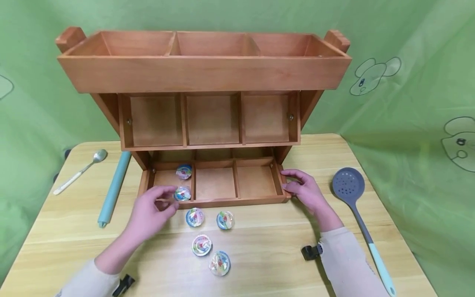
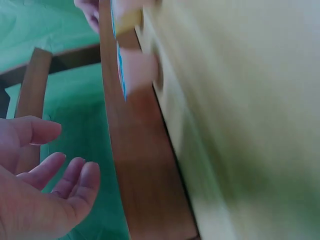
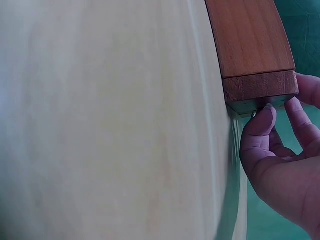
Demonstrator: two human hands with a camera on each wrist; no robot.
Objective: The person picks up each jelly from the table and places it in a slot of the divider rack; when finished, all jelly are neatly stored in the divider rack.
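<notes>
A tiered wooden box (image 1: pixel 204 74) stands on the table with its divided trays spread out. Two small jelly cups with printed lids, a rear one (image 1: pixel 183 171) and a front one (image 1: pixel 182 194), sit in the bottom tray's left compartment. My left hand (image 1: pixel 152 212) is over that compartment's front edge, fingertips beside the front cup; the left wrist view shows its fingers loosely bent around nothing. My right hand (image 1: pixel 306 192) touches the right end of the bottom tray (image 3: pixel 260 87) with its fingertips. Several more jelly cups (image 1: pixel 201 245) stand on the table in front.
A spoon (image 1: pixel 79 173) and a blue-green rod-shaped tool (image 1: pixel 115 189) lie on the left. To the right lies a slotted skimmer (image 1: pixel 349 183) with a pale blue handle end. Green cloth (image 1: pixel 408 103) hangs behind and beside the wooden table (image 1: pixel 267 255).
</notes>
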